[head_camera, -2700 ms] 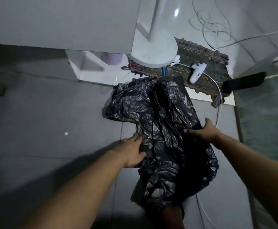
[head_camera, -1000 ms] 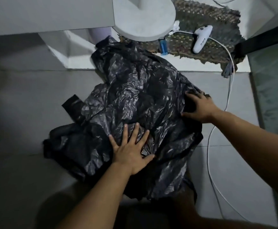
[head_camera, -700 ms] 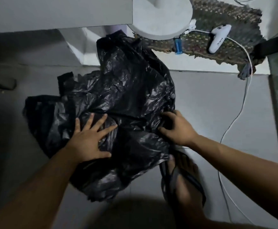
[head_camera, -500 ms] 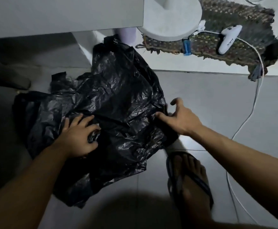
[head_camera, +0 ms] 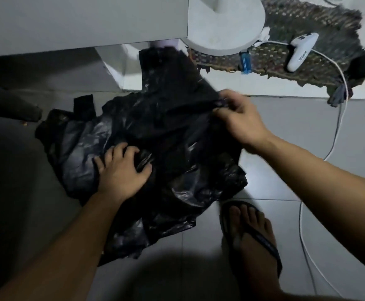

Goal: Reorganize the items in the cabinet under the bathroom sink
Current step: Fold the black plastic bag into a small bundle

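Black plastic bag (head_camera: 166, 131) lies crumpled on the tiled floor (head_camera: 285, 170) by its far step; left hand (head_camera: 120, 172) grips a fold, right hand (head_camera: 240, 120) pinches the edge. Opposing pulls could tear it.

Black plastic bag (head_camera: 155, 127) fills the centre of the frame against a pale grey tiled floor (head_camera: 285, 131).

The bag is plain glossy black, its creases catching a greyish sheen at centre left. At upper right, a woven mat (head_camera: 307, 20) shows a dark grey-brown ground flecked with pale and reddish specks. Against it stand a white controller (head_camera: 301, 51) with black buttons and dark lettering, and a translucent blue lighter (head_camera: 245, 61). A white cable (head_camera: 338, 131) traces the right edge. Top centre shows a white round base (head_camera: 225, 25) above a pale lilac item (head_camera: 166, 42); upper left, a flat light grey panel (head_camera: 79, 18). A black sandal (head_camera: 266, 242) sits lower right.
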